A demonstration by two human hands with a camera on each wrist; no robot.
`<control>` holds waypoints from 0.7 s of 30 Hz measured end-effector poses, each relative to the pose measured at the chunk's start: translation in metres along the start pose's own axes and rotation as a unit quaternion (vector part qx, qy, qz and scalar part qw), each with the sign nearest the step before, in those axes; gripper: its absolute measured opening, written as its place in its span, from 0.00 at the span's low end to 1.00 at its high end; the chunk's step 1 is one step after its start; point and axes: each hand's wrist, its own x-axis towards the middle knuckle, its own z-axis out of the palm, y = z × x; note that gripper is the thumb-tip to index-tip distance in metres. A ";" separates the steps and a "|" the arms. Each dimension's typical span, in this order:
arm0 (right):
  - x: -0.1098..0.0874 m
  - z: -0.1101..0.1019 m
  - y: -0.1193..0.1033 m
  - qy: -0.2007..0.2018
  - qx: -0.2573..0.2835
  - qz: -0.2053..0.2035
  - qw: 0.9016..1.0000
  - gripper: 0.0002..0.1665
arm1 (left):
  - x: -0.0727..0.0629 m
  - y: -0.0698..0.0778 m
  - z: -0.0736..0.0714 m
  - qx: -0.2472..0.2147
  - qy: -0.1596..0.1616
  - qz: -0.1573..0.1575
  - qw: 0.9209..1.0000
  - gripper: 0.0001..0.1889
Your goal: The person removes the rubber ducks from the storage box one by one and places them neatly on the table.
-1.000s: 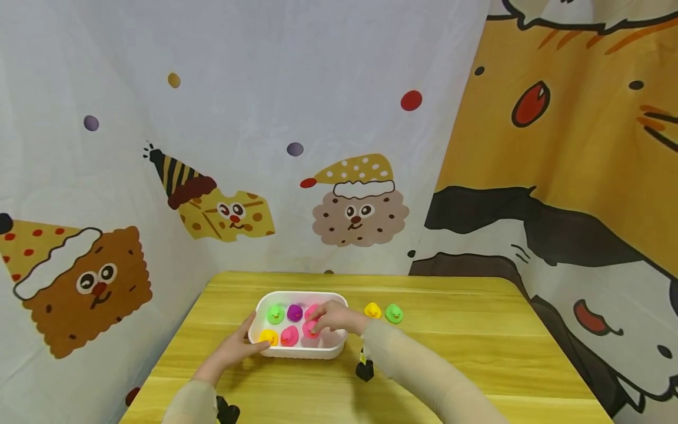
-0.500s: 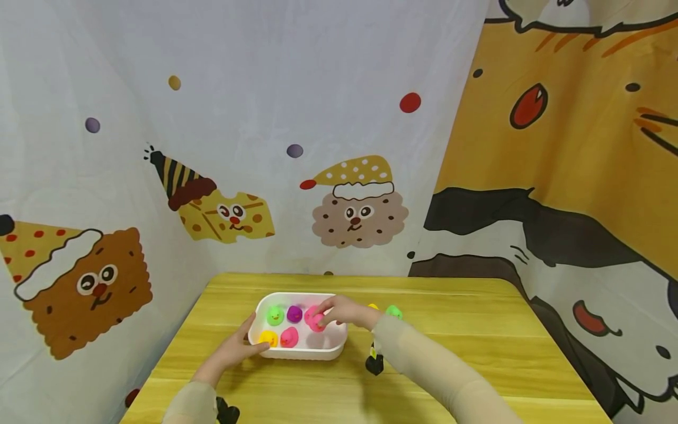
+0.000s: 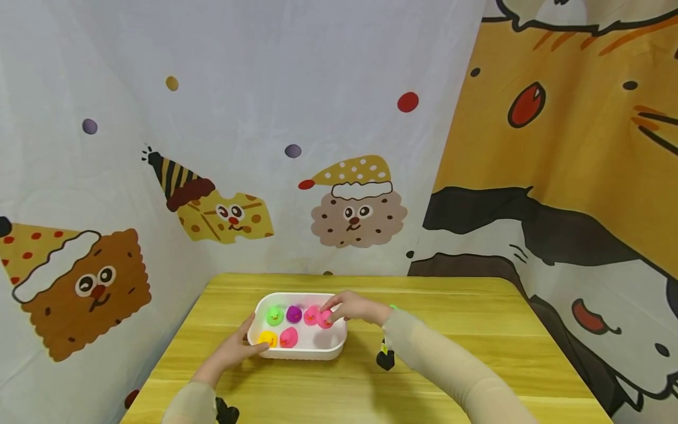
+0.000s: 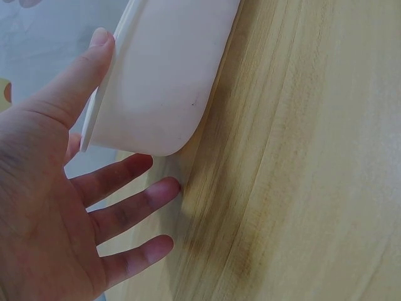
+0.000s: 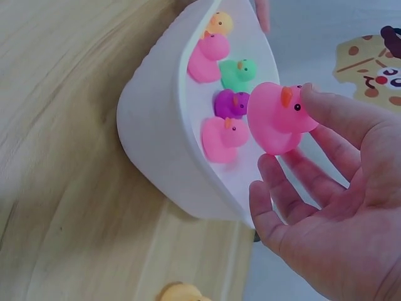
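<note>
My right hand (image 3: 360,307) pinches a pink rubber duck (image 5: 276,119) between thumb and fingertips, over the right part of a white plastic tub (image 3: 302,353). Inside the tub are a green duck (image 3: 274,315), a purple duck (image 3: 293,314), a yellow duck (image 3: 267,338) and two more pink ducks, one (image 3: 311,315) at the back and one (image 3: 288,337) at the front. At the tub's left end my left hand (image 3: 235,348) holds it, thumb on the front rim and fingers along the outer side. In the left wrist view three fingertips show near the tub's lower corner.
The tub stands on a wood-grain table (image 3: 455,353). An orange-yellow duck (image 5: 182,293) lies on the table beyond the tub's right end. A sliver of a green duck (image 3: 394,306) shows behind the right sleeve. A cartoon-printed cloth (image 3: 238,106) hangs behind the table.
My right hand has drawn the pink duck from the tub's middle toward its right end. The hand and sleeve now cover the table's yellow duck in the head view. My left hand has stayed put.
</note>
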 end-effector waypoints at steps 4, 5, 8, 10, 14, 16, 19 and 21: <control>-0.005 -0.006 -0.002 -0.002 0.001 -0.002 1.000 0.15 | 0.000 0.001 0.000 0.000 0.000 -0.002 1.000 0.54; -0.006 -0.007 -0.002 -0.001 -0.003 -0.004 1.000 0.15 | 0.000 0.001 0.000 0.001 0.000 -0.001 1.000 0.54; -0.008 -0.012 -0.001 -0.003 -0.016 -0.009 1.000 0.15 | 0.000 0.000 0.000 0.001 0.001 -0.002 1.000 0.54; -0.008 -0.016 0.000 -0.004 -0.020 -0.012 1.000 0.15 | -0.001 0.000 0.000 0.002 0.002 -0.004 1.000 0.54; -0.009 -0.023 0.005 -0.002 -0.021 -0.013 1.000 0.14 | -0.001 -0.001 0.001 -0.003 0.002 -0.008 1.000 0.54; -0.011 -0.026 0.007 -0.001 -0.018 -0.011 1.000 0.14 | 0.000 -0.001 0.001 0.000 0.001 -0.003 1.000 0.54; -0.014 -0.032 0.010 -0.001 -0.021 -0.006 1.000 0.15 | 0.000 -0.001 0.001 0.001 0.001 -0.001 1.000 0.54; -0.017 -0.036 0.012 -0.002 -0.021 -0.002 1.000 0.15 | 0.000 -0.001 0.000 0.003 0.001 0.001 1.000 0.54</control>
